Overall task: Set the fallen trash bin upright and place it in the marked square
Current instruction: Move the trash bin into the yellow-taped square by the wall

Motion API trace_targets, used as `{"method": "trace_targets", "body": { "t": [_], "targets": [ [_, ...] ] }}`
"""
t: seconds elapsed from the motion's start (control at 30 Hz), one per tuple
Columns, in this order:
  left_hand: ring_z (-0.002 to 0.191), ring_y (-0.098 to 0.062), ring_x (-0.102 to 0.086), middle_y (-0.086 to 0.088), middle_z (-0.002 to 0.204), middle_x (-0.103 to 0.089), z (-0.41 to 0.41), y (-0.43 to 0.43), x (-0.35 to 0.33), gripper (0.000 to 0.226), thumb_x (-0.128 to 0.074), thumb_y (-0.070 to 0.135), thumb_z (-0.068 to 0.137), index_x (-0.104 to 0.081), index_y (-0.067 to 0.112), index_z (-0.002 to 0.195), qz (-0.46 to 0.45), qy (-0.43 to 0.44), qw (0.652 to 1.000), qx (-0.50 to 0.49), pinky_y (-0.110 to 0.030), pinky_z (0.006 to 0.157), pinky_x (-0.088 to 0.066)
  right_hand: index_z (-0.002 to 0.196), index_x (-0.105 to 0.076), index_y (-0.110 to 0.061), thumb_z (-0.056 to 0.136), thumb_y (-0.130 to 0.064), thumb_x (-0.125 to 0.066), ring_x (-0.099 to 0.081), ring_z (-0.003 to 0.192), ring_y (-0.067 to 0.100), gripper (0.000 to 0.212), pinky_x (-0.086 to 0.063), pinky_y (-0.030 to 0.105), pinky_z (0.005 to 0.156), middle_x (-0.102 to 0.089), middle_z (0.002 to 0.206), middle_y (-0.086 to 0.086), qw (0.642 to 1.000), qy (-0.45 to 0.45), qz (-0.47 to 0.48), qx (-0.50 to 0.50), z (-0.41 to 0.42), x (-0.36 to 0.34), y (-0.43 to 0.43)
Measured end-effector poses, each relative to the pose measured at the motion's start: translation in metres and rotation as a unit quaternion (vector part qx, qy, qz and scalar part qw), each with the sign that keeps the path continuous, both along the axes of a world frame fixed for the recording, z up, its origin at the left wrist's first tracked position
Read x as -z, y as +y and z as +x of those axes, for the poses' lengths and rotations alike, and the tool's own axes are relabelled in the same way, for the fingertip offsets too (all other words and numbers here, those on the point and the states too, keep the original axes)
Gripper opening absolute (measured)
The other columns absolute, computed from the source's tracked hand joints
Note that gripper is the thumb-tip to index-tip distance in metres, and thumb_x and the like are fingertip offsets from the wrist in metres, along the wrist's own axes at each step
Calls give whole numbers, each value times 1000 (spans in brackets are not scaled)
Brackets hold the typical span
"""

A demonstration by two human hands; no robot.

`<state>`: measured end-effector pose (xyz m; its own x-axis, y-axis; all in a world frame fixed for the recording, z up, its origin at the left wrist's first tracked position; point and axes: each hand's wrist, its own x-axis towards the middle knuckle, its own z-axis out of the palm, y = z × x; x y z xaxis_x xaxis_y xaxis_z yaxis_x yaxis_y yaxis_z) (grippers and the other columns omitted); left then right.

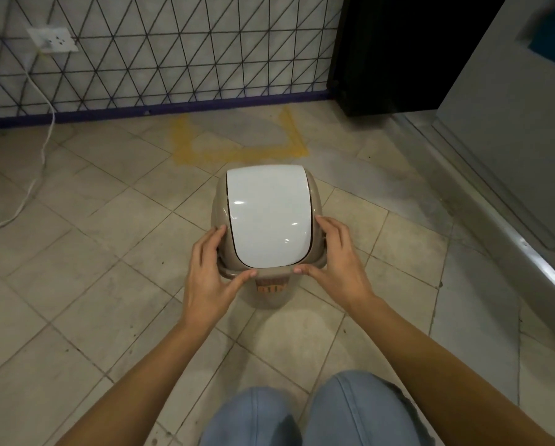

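Note:
A beige trash bin (pixel 266 220) with a glossy white swing lid stands upright on the tiled floor, seen from above. My left hand (pixel 210 275) grips its left near rim, thumb along the front edge. My right hand (pixel 332 259) holds the right near rim the same way. The marked square (pixel 237 136), drawn in worn yellow paint, lies on the floor just beyond the bin, against the wall. The bin sits in front of the square's near line, outside it.
A triangle-patterned wall with a purple baseboard (pixel 173 104) bounds the far side. A white cable (pixel 41 162) hangs from a wall socket (pixel 52 40) at the left. A dark doorway (pixel 392 53) and a grey metal ledge (pixel 495 207) run along the right. My knees (pixel 308 413) are below.

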<state>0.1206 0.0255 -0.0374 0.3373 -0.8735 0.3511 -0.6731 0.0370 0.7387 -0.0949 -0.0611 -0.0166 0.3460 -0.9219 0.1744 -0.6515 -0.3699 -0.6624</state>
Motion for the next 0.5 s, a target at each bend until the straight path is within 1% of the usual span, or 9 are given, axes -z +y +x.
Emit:
{"method": "trace_targets", "body": {
  "t": [0.03,0.1,0.2,0.23,0.3,0.37,0.43,0.5],
  "targets": [
    [126,-13,-39,-6,137,-41,0,-5,1,88,-78,41,68,-34,20,142,-4,0,1000,-5,-23,101,-36,142,-25,-23,62,-39,-82,-33,132,15,100,-36,30,99,-28,144,-1,1000,-2,-3,1,2,0,-4],
    [124,-10,-40,-4,136,-41,0,-15,2,85,-76,40,70,-34,21,141,-8,2,1000,-15,-21,100,-36,143,-24,-23,63,-38,-81,-32,132,16,99,-36,31,100,-29,145,0,1000,-6,-3,1,6,0,-14],
    [121,-3,-39,5,132,-39,-1,-28,4,82,-73,42,73,-33,25,141,-11,14,1000,-26,-11,98,-32,144,-24,-23,65,-36,-80,-32,133,16,98,-37,31,101,-28,145,0,1000,-16,1,-4,11,0,-30],
    [120,-3,-40,8,130,-38,0,-34,5,82,-73,42,73,-32,26,141,-11,19,999,-31,-8,97,-31,144,-24,-23,66,-35,-80,-32,133,15,97,-37,31,102,-28,145,1,1000,-18,4,-6,13,0,-37],
    [120,-7,-42,8,130,-38,1,-41,6,81,-74,40,73,-32,27,141,-10,32,999,-40,-7,96,-31,144,-24,-22,67,-35,-79,-31,133,16,96,-36,31,103,-28,145,1,1000,-22,6,-8,16,1,-46],
    [121,-9,-43,8,130,-38,2,-48,7,81,-75,37,74,-32,28,141,-11,44,998,-46,-2,95,-29,144,-24,-22,68,-33,-79,-31,134,17,95,-36,32,104,-28,146,2,999,-30,10,-9,21,1,-52],
    [120,-7,-42,11,128,-36,4,-57,7,80,-75,36,74,-32,29,141,-6,55,997,-52,2,93,-28,145,-25,-19,68,-30,-80,-31,135,20,95,-37,35,106,-28,146,6,999,-36,13,-14,25,-1,-60],
    [119,-6,-42,11,128,-35,6,-63,5,81,-75,35,74,-31,29,141,3,66,996,-55,3,93,-27,145,-25,-15,69,-26,-79,-31,135,24,94,-38,41,106,-28,146,9,999,-28,14,-18,29,-4,-65]
  ]
}}
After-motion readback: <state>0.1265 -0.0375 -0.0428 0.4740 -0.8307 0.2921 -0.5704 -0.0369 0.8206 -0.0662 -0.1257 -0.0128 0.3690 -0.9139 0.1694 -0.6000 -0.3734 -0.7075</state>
